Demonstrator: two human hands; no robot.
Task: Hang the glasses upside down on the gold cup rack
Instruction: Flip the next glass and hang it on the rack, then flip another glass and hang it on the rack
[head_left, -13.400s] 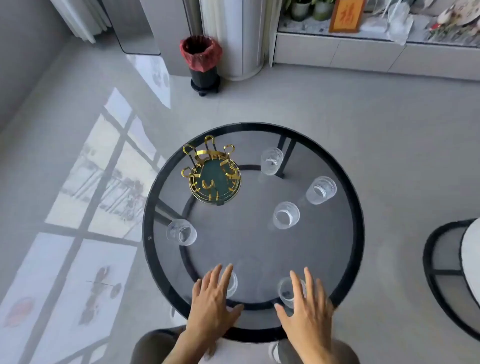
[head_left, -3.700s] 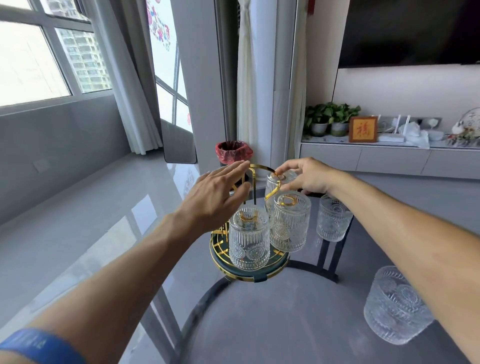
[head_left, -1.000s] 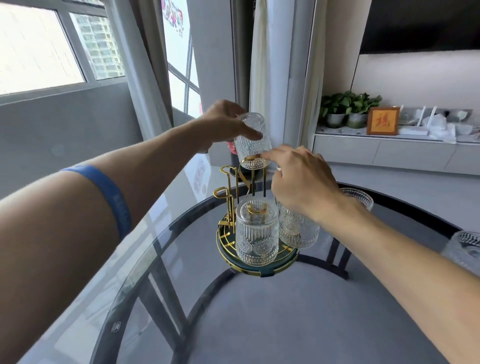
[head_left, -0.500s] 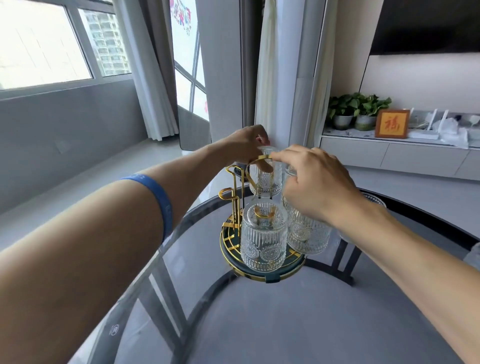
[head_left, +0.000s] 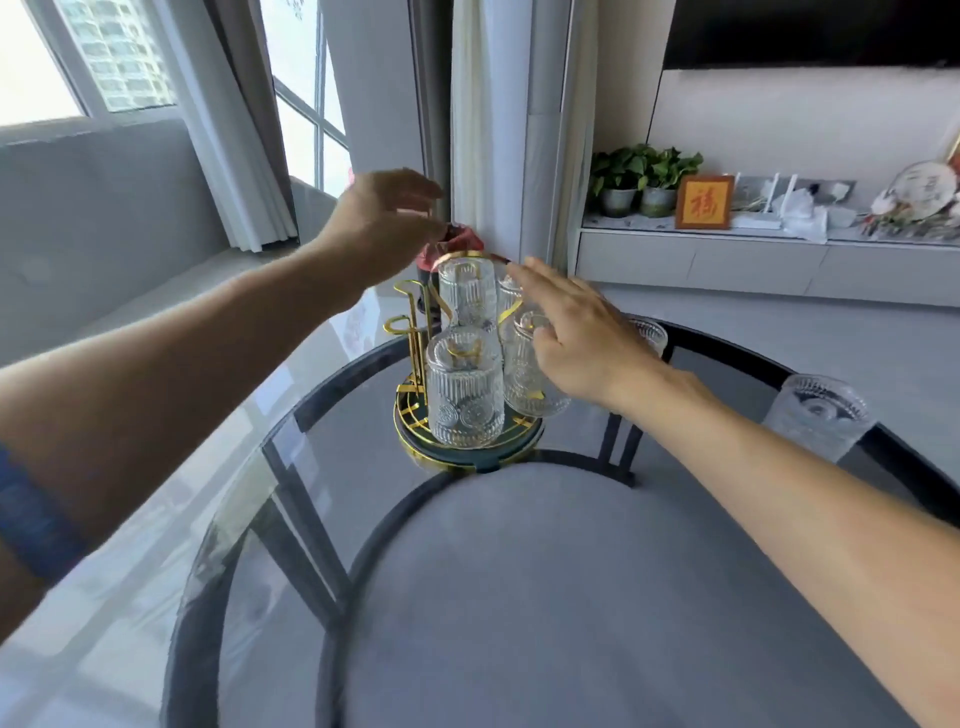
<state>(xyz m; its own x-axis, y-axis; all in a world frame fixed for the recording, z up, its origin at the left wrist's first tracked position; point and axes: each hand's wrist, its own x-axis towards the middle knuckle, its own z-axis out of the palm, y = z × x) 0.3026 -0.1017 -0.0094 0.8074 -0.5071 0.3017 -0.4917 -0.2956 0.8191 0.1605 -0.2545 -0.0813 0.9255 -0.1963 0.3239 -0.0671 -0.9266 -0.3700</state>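
Note:
The gold cup rack (head_left: 415, 415) with a dark green base stands on the round glass table (head_left: 519, 571). Several ribbed clear glasses hang upside down on it: one in front (head_left: 464, 400), one at the back (head_left: 466, 293), one on the right (head_left: 524, 374) behind my right hand. My left hand (head_left: 382, 226) hovers just above and left of the back glass, fingers apart, holding nothing. My right hand (head_left: 576, 338) is spread open beside the right glass, fingers near the rack's top ring. Two gold hooks on the left are bare.
Two more glasses stand upright on the table: one (head_left: 818, 421) at the right edge and one (head_left: 647, 335) behind my right wrist. A bin with a red bag (head_left: 452, 247) stands on the floor behind the rack. A low cabinet (head_left: 753, 265) with plants lines the far wall.
My left hand has lowered the glass onto a back hook, let go of it and lifted away. My right hand has opened and slid off the rack's top.

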